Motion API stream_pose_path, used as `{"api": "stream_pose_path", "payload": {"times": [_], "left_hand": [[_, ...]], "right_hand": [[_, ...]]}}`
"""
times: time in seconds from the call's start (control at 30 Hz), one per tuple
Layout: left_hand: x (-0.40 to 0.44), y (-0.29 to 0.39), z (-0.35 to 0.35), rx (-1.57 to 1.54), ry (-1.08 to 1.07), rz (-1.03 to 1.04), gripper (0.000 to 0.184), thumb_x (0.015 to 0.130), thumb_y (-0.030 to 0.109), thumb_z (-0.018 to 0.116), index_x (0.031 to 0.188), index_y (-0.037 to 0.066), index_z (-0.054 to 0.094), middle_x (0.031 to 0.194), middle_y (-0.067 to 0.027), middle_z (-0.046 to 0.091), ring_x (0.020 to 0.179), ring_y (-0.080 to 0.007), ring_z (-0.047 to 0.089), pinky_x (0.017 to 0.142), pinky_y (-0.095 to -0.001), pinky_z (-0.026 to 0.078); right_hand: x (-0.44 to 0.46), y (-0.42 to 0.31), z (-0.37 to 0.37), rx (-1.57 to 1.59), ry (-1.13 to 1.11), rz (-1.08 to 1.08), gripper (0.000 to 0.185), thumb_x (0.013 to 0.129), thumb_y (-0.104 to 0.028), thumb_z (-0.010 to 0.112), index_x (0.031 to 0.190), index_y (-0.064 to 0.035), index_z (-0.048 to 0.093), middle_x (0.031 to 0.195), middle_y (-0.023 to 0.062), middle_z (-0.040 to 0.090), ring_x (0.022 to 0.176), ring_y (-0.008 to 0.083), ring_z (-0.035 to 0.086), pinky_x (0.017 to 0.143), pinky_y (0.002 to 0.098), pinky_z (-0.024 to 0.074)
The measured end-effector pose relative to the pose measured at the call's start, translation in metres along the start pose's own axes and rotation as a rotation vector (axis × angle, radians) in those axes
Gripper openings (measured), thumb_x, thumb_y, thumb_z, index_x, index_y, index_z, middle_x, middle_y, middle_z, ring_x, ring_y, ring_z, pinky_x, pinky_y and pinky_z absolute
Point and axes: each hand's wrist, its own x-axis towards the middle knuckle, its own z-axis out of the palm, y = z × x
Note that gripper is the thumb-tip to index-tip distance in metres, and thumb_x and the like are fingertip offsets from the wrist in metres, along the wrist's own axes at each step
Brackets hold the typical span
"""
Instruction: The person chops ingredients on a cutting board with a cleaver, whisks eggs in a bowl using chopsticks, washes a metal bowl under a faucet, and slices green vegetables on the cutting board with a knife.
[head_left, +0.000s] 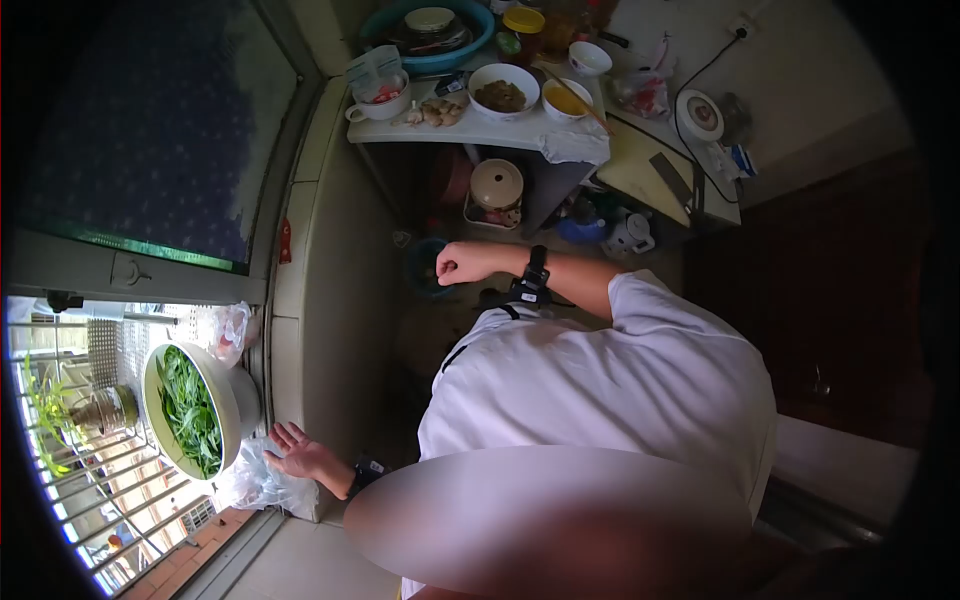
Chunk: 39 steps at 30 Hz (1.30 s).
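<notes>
My left hand (295,452) is open, palm showing and fingers spread, with nothing in it. It is nearest to a clear plastic bag (262,487) and a white bowl (234,400) of leafy greens (190,412) by the barred window. I cannot tell whether the fingertips touch the bag. My right hand (465,262) is curled into a loose fist in front of my body, and no object shows in it. Below it, partly hidden, is a bluish basin (425,262) on the floor. Both wrists wear black bands.
A white counter (385,130) bears a bowl of brown food (499,95), a bowl of yellow liquid (566,100), ginger-like pieces (440,112) and a blue basin (480,48). A cleaver (672,182) lies on a board (640,165). The window frame (160,272) borders the left side.
</notes>
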Motion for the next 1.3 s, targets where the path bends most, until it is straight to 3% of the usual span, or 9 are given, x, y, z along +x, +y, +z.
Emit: {"api": "stream_pose_path", "payload": {"times": [0.07,0.23,0.4,0.53,0.7,0.8,1.0,1.23,1.3], "left_hand": [[-0.028,-0.031,0.017,0.106,-0.053,-0.038,0.060,0.096,0.040,0.043,0.140,0.004,0.023,0.132,-0.0158,0.041,0.125,-0.0299,0.042,0.104,-0.0414,0.037],[-0.038,-0.106,0.058,0.261,-0.411,-0.175,0.040,0.096,0.023,0.048,0.133,0.007,0.042,0.109,-0.0091,0.058,0.096,-0.0212,0.059,0.081,-0.0322,0.049],[-0.093,-0.128,0.147,0.425,-0.725,-0.311,0.034,0.095,0.020,0.050,0.127,0.007,0.049,0.107,-0.0067,0.061,0.092,-0.0160,0.061,0.077,-0.0294,0.048],[-0.138,-0.149,0.206,0.556,-0.872,-0.304,0.033,0.095,0.021,0.052,0.125,0.006,0.051,0.106,-0.0053,0.062,0.092,-0.0147,0.062,0.078,-0.0287,0.048],[-0.186,-0.173,0.279,0.764,-1.063,-0.291,0.032,0.094,0.022,0.053,0.122,0.006,0.053,0.106,-0.0061,0.063,0.094,-0.0143,0.062,0.078,-0.0281,0.048],[-0.208,-0.180,0.327,0.803,-1.097,-0.248,0.035,0.094,0.023,0.053,0.124,0.005,0.053,0.107,-0.0070,0.063,0.095,-0.0153,0.062,0.078,-0.0294,0.048],[-0.231,-0.196,0.410,0.918,-1.153,-0.129,0.039,0.094,0.030,0.051,0.125,0.007,0.053,0.107,-0.0051,0.062,0.093,-0.0143,0.061,0.077,-0.0280,0.046],[-0.222,-0.214,0.495,1.091,-1.148,-0.049,0.037,0.092,0.034,0.053,0.118,0.009,0.057,0.102,-0.0028,0.063,0.087,-0.0111,0.060,0.074,-0.0282,0.047],[-0.209,-0.225,0.523,1.129,-1.152,-0.032,0.034,0.092,0.036,0.053,0.112,0.009,0.059,0.094,-0.0008,0.063,0.082,-0.0114,0.060,0.070,-0.0294,0.048]], "right_hand": [[-0.040,0.021,-0.009,0.012,0.091,0.101,0.029,0.083,-0.027,0.066,0.092,-0.0006,0.067,0.084,0.0082,0.068,0.077,0.0167,0.064,0.069,0.0302,0.0495],[-0.151,0.074,-0.010,0.134,0.301,0.386,0.025,0.086,-0.024,0.065,0.091,0.0002,0.066,0.078,0.0046,0.065,0.065,0.0121,0.060,0.061,0.0280,0.0484],[-0.239,0.144,-0.006,0.334,0.519,0.611,0.023,0.084,-0.025,0.067,0.088,-0.0018,0.066,0.069,0.0022,0.063,0.055,0.0094,0.057,0.052,0.0258,0.0461],[-0.294,0.212,-0.025,0.792,0.863,0.871,0.030,0.087,-0.029,0.065,0.107,-0.0067,0.060,0.088,0.0022,0.062,0.066,0.0098,0.058,0.055,0.0250,0.0501],[-0.373,0.366,-0.060,1.544,1.366,0.673,0.046,0.091,-0.045,0.057,0.117,-0.0071,0.051,0.094,0.0025,0.061,0.081,0.0146,0.059,0.076,0.0334,0.0524],[-0.386,0.403,-0.095,1.656,1.501,0.670,0.049,0.090,-0.050,0.053,0.115,-0.0090,0.051,0.099,0.0024,0.062,0.089,0.0185,0.060,0.080,0.0368,0.0518],[-0.391,0.440,-0.098,1.639,1.471,0.805,0.026,0.094,-0.034,0.051,0.101,-0.0095,0.055,0.087,0.0036,0.064,0.078,0.0174,0.060,0.072,0.0314,0.0525],[-0.391,0.395,-0.105,1.499,1.511,0.830,0.029,0.097,-0.032,0.046,0.094,-0.0050,0.057,0.082,0.0038,0.064,0.067,0.0164,0.060,0.061,0.0285,0.0514],[-0.410,0.385,-0.109,1.529,1.087,0.661,0.032,0.097,-0.036,0.047,0.090,-0.0065,0.059,0.078,0.0029,0.062,0.065,0.0154,0.059,0.058,0.0279,0.0495]]}}
